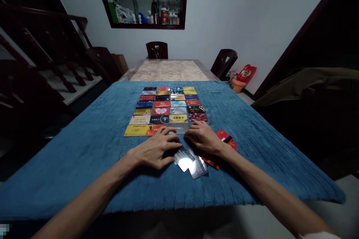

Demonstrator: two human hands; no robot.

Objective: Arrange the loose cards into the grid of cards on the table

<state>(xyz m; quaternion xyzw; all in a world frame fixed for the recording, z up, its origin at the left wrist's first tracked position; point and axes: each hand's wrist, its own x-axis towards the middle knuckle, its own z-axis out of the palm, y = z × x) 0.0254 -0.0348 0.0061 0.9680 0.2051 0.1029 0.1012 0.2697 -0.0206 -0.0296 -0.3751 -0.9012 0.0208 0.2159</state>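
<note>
My left hand (157, 148) rests palm down below the card rows, fingers bent and apart, with its thumb by a loose grey card (184, 158). Its fingertips are at the lower edge of a silver-grey card (179, 128) in the nearest row. At that card's right end lie the curled fingertips of my right hand (203, 137), its thumb hidden. Another dark grey card (198, 168) overlaps the loose one. Red cards (223, 134) are spread partly beneath my right hand and wrist. Neither hand visibly lifts a card.
Several rows of colourful cards, among them a yellow card (136, 130), lie face up on the blue cloth (92, 134). Beyond it is the bare tabletop (171, 69). Dark chairs (157, 50) stand around, and a glass-shelved cabinet (146, 26) is set in the wall.
</note>
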